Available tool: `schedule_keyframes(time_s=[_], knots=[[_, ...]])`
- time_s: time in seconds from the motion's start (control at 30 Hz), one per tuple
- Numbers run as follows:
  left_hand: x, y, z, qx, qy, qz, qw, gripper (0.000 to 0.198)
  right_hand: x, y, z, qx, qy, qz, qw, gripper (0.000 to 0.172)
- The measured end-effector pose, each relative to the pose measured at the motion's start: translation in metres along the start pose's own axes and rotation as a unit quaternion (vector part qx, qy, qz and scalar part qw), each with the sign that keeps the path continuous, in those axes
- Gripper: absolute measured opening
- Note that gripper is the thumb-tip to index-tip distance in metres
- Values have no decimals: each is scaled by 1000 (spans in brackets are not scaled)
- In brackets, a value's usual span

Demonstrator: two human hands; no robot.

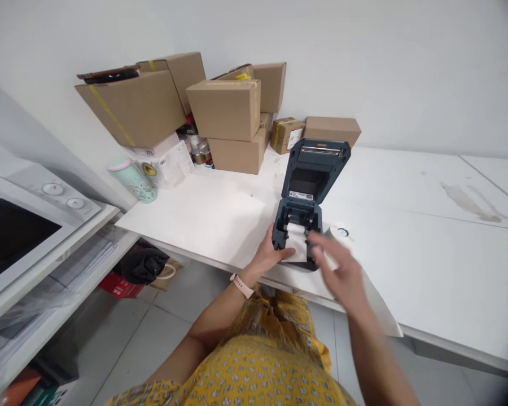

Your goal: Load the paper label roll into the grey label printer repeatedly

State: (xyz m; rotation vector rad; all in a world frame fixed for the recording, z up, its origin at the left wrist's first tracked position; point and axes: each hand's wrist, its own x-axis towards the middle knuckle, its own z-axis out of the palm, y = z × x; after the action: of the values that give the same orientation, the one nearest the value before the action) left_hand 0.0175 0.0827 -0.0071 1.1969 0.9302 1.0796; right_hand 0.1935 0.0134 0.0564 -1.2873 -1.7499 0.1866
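A dark label printer (280,228) stands near the table's front edge with its lid (316,172) raised. Inside sits a small white roll, and a strip of label paper (297,248) runs from it toward the front. My left hand (271,251) grips the printer's left side, with its thumb lying on the paper strip. Smeared by motion, my right hand (341,270) hovers by the printer's right front, fingers apart and holding nothing I can see. Just right of the printer is a white roll of labels (339,232), partly behind that hand, with a long paper strip (381,304) hanging past the table edge.
Cardboard boxes (224,110) are stacked at the back against the wall. A mint tumbler (133,180) and a white carton (167,163) stand at the table's left end. A white microwave (29,214) sits on a shelf to the left.
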Motion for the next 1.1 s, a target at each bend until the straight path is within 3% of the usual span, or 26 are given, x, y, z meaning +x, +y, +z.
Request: schedule_keyframes(time_s=[0.07,0.13,0.23,0.33,0.43,0.57,0.63,0.73,0.83,0.93,1.1], knots=[[-14,-2,-1,12,-11,-6,1000,103,50,15,-20,-5,145,38,989,36],[-21,-3,-3,26,-18,-9,999,105,112,30,-31,2,189,57,980,47],[-24,-2,-5,42,-23,-18,999,113,195,46,-32,51,141,103,983,60],[-29,-4,-6,50,-16,-34,998,122,229,46,-26,53,59,104,991,63],[-34,-10,-6,43,-13,-46,998,126,200,35,-22,13,84,52,995,57],[-37,-21,-4,30,4,-24,999,127,104,21,-11,-61,149,-97,982,42],[-38,-24,-2,28,15,-5,999,125,54,20,1,-87,131,-142,977,39],[-39,-26,0,38,21,10,999,126,0,28,20,-123,65,-128,982,43],[-41,-25,3,30,21,13,999,130,-26,38,37,-123,36,-99,987,46],[-41,-20,7,-10,24,11,1000,127,-33,46,51,-83,81,-85,990,46],[-37,-3,15,-61,83,-49,993,95,-36,54,67,-43,160,-68,984,46]])
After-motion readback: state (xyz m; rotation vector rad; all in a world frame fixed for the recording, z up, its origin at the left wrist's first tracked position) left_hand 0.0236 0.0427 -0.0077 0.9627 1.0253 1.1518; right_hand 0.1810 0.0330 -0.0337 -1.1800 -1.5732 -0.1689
